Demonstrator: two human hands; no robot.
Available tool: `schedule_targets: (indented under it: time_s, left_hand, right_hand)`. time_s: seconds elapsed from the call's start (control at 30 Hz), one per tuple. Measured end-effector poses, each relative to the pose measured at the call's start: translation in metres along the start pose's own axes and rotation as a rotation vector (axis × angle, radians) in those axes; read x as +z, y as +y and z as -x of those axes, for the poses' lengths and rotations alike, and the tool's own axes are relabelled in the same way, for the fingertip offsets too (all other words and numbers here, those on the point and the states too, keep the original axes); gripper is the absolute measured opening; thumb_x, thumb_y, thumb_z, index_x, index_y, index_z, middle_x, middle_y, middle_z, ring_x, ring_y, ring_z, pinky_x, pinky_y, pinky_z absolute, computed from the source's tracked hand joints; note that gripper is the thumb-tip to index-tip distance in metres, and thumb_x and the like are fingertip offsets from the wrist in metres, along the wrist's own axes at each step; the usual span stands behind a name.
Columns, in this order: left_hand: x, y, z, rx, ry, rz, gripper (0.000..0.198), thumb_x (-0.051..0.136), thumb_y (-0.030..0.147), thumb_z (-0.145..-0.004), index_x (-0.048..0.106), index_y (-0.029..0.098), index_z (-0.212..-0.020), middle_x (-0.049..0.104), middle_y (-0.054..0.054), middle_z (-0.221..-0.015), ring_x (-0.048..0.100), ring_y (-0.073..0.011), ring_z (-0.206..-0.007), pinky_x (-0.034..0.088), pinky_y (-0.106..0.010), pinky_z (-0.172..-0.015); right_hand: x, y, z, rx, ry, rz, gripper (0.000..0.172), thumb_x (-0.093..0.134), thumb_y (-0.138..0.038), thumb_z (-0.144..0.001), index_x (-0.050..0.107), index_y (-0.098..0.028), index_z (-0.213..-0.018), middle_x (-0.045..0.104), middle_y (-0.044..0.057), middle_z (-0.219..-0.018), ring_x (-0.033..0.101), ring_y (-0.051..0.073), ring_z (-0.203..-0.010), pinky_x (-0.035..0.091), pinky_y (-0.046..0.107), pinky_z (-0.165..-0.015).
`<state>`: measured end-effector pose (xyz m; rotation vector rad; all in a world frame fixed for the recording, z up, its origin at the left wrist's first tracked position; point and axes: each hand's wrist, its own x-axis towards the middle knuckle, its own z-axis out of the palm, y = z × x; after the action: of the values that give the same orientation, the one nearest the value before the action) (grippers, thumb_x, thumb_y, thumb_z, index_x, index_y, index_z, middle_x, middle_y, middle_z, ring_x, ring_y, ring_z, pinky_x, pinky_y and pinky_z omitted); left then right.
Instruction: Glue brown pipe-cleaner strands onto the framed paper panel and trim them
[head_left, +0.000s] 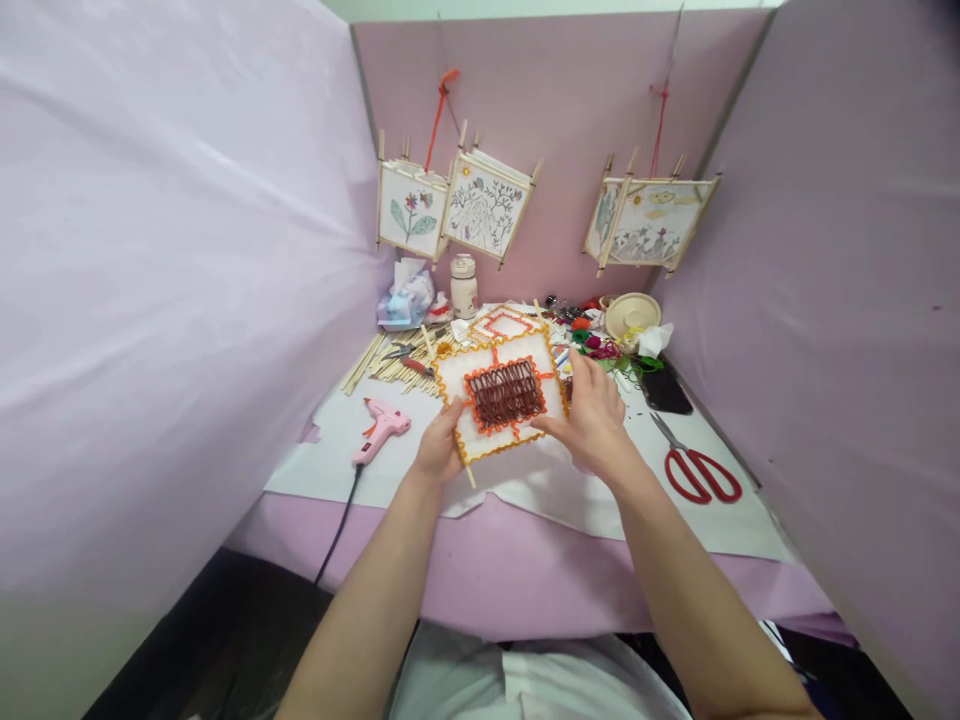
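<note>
A square white craft panel [480, 445] is held up above the table, tilted. Wavy yellow yarn runs along its border, and an orange-edged rectangle of dark brown looped yarn fills its middle. Thin wooden sticks poke out at its corners. Gripping the panel's lower left edge is my left hand [439, 445], thumb on the front and fingers partly hidden behind. My right hand [592, 415] is at the right edge with its fingers apart, the thumb reaching over the lower right part. Whether that thumb touches the panel I cannot tell.
A pink glue gun [381, 430] with a black cord lies left; red-handled scissors [701, 472] and a black phone [666, 388] lie right. Behind are wooden sticks [371, 370], pliers [416, 366], a bottle [464, 287] and coloured yarn [600, 347]. Picture lanterns [487, 205] hang above.
</note>
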<state>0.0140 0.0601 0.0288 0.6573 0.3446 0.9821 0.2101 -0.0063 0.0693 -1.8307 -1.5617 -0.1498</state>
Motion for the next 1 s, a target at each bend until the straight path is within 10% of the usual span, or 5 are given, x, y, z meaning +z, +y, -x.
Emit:
schedule_targets:
  time_s: [0.17, 0.33, 0.5, 0.73, 1.0]
  left_hand:
    - [0.005, -0.001, 0.001, -0.009, -0.04, 0.014, 0.047, 0.053, 0.033, -0.095, 0.049, 0.016, -0.138, 0.067, -0.014, -0.125, 0.061, -0.0287, -0.121, 0.046, -0.047, -0.106]
    - [0.006, -0.002, -0.001, -0.01, -0.072, 0.045, 0.047, 0.048, 0.037, -0.097, 0.051, 0.013, -0.137, 0.068, -0.015, -0.122, 0.062, -0.0283, -0.12, 0.046, -0.045, -0.106]
    - [0.006, 0.004, -0.002, -0.023, 0.028, 0.049, 0.045, 0.031, 0.036, -0.102, 0.056, 0.012, -0.132, 0.074, -0.013, -0.108, 0.067, -0.0264, -0.11, 0.052, -0.044, -0.098]
    - [0.014, 0.006, 0.001, -0.072, 0.02, 0.068, 0.051, 0.022, 0.036, -0.103, 0.05, 0.011, -0.138, 0.071, -0.016, -0.116, 0.068, -0.0261, -0.109, 0.052, -0.045, -0.098]
    - [0.011, 0.002, -0.001, -0.075, -0.009, 0.056, 0.052, 0.038, 0.041, -0.1, 0.046, 0.011, -0.142, 0.067, -0.018, -0.126, 0.062, -0.0301, -0.118, 0.044, -0.048, -0.107]
  right_hand:
    - [-0.002, -0.016, -0.002, -0.356, 0.193, -0.208, 0.049, 0.047, -0.022, -0.095, 0.042, -0.02, -0.144, 0.047, 0.016, -0.142, 0.042, 0.026, -0.135, 0.037, 0.048, -0.111]
    - [0.014, -0.024, 0.012, -0.765, -0.07, -0.131, 0.042, 0.037, -0.005, -0.093, 0.06, -0.016, -0.127, 0.058, 0.012, -0.137, 0.047, 0.025, -0.131, 0.042, 0.047, -0.108]
    - [0.007, -0.008, 0.027, -0.725, -0.087, -0.161, 0.031, 0.041, -0.004, -0.091, 0.07, -0.017, -0.094, 0.072, 0.009, -0.097, 0.062, 0.02, -0.093, 0.053, 0.037, -0.083]
    - [0.006, -0.007, 0.016, -0.655, 0.004, -0.132, 0.047, 0.037, 0.0, -0.088, 0.056, -0.009, -0.13, 0.057, 0.016, -0.136, 0.047, 0.026, -0.126, 0.044, 0.045, -0.104]
    - [0.013, -0.018, 0.022, -0.534, 0.009, -0.098, 0.032, 0.047, -0.006, -0.089, 0.07, -0.018, -0.106, 0.065, 0.009, -0.103, 0.049, 0.025, -0.1, 0.042, 0.04, -0.085]
